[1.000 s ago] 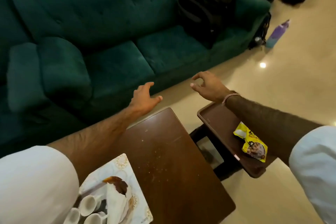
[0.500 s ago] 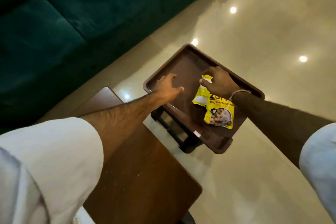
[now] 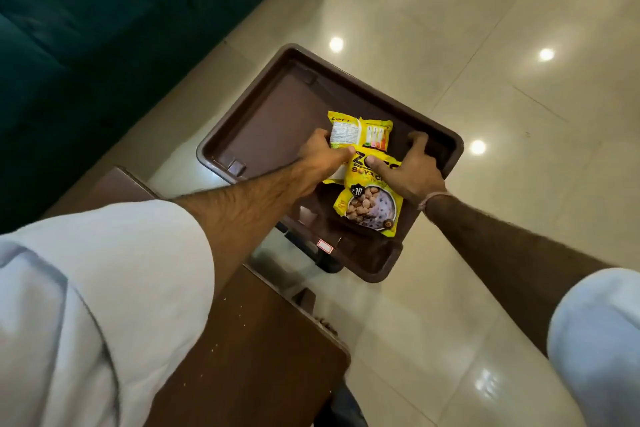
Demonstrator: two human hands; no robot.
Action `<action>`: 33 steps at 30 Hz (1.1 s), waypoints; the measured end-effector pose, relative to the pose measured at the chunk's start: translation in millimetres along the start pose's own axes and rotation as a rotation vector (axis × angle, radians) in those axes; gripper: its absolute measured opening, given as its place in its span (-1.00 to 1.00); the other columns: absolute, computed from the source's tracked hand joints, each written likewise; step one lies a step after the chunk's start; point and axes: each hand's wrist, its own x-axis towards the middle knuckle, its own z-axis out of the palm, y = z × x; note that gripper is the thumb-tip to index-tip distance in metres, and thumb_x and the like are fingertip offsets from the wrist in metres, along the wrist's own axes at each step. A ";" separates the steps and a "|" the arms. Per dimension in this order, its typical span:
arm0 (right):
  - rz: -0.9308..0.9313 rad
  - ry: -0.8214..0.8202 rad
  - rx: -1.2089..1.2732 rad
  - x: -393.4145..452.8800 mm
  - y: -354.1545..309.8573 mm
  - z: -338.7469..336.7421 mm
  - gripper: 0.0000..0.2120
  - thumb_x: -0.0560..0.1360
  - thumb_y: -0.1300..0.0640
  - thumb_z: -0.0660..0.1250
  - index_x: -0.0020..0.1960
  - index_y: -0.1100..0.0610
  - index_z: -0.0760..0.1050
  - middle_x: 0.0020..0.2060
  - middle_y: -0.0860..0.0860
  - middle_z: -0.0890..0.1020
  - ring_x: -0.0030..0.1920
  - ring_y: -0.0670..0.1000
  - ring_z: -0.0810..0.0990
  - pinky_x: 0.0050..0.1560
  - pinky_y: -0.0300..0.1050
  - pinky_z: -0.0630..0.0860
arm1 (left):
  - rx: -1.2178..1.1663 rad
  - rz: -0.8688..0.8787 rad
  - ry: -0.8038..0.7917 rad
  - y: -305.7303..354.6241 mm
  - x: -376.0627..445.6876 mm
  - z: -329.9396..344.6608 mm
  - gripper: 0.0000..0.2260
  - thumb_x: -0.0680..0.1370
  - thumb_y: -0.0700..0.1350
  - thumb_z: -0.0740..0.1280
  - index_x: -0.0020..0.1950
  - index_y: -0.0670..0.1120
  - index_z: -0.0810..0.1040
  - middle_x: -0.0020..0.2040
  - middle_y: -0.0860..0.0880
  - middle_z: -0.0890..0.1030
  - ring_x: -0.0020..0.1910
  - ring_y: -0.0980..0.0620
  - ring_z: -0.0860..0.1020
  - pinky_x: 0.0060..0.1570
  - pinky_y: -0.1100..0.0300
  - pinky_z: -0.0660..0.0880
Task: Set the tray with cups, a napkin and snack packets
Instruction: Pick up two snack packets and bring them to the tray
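Two yellow snack packets (image 3: 367, 184) are seen lying inside the brown tray (image 3: 263, 125), overlapping. The farther one appears pinched by the left hand (image 3: 320, 158); the nearer is pressed under the right hand (image 3: 408, 167), fingers spread

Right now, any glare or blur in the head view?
Head view: ceiling-light glare spots on the glossy floor; sofa side dark and underexposed; sleeves soft at the edges; packets sharp, print partly readable; tray evenly lit, wide-angle tilt.
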 end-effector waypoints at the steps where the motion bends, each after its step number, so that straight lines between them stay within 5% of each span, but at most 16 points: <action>1: 0.015 0.001 0.046 0.5 0.7 1.1 -0.08 0.32 -0.37 0.43 0.44 0.11 0.14 0.25 0.23 0.55 0.20 0.28 0.58 0.17 0.18 0.55 | -0.025 -0.016 -0.005 -1.2 1.3 0.8 -0.52 0.41 0.03 0.52 0.24 -0.08 0.47 0.06 0.00 0.59 0.01 0.00 0.59 0.00 0.11 0.54; 7: 0.021 -0.087 0.213 8.4 3.2 -1.5 -0.52 0.35 -0.22 0.50 0.02 0.15 0.56 -0.05 0.07 0.68 -0.09 0.03 0.65 -0.22 -0.16 0.51 | -0.238 -0.095 -0.100 2.1 2.2 -0.6 -0.75 0.44 -0.14 0.52 0.06 -0.09 0.55 0.06 -0.09 0.67 0.00 -0.04 0.65 0.05 0.03 0.59; 13: 0.032 -0.205 0.556 10.1 -3.1 -11.8 -0.77 0.43 0.00 0.50 -0.12 0.18 0.63 -0.20 0.13 0.72 -0.20 0.12 0.70 -0.01 0.11 0.65 | -0.468 -0.183 -0.048 9.2 1.9 -18.8 -0.72 0.45 -0.38 0.41 0.04 -0.09 0.47 0.15 -0.18 0.64 0.14 -0.17 0.61 0.18 -0.17 0.54; 17: 0.057 -0.301 0.707 9.3 -11.6 -23.5 -0.80 0.45 0.05 0.46 -0.13 0.20 0.60 -0.26 0.10 0.72 -0.30 0.05 0.69 -0.01 0.08 0.63 | -0.594 -0.177 -0.081 8.4 -8.4 -49.2 -0.60 0.45 -0.42 0.35 0.25 -0.14 0.53 0.18 -0.15 0.64 0.15 -0.19 0.61 0.21 -0.19 0.51; 21: 0.081 -0.330 0.757 6.0 -33.1 -34.9 -0.83 0.48 0.06 0.43 -0.19 0.15 0.60 -0.28 0.09 0.73 -0.30 0.05 0.69 -0.08 0.01 0.65 | -0.694 -0.136 -0.161 7.2 -33.0 -92.0 -0.56 0.46 -0.46 0.24 0.30 -0.22 0.53 0.24 -0.22 0.61 0.19 -0.22 0.60 0.23 -0.18 0.50; 27: -0.005 -0.400 0.714 -14.8 -92.2 -34.8 -0.84 0.48 0.06 0.43 -0.17 0.17 0.62 -0.27 0.10 0.73 -0.32 0.03 0.69 -0.18 -0.08 0.65 | -0.758 -0.089 -0.112 -2.4 -79.4 -163.6 -0.66 0.50 -0.19 0.41 0.28 -0.13 0.56 0.19 -0.19 0.65 0.12 -0.17 0.64 0.15 -0.10 0.57; 33: -0.108 -0.524 0.713 -56.3 -178.8 -6.8 -0.85 0.50 0.13 0.42 -0.20 0.17 0.60 -0.33 0.07 0.72 -0.36 0.00 0.69 -0.26 -0.12 0.65 | -1.002 -0.054 -0.075 -19.1 -128.8 -232.3 -0.54 0.41 -0.27 0.24 0.32 -0.20 0.49 0.09 -0.25 0.61 0.04 -0.28 0.59 0.13 -0.27 0.51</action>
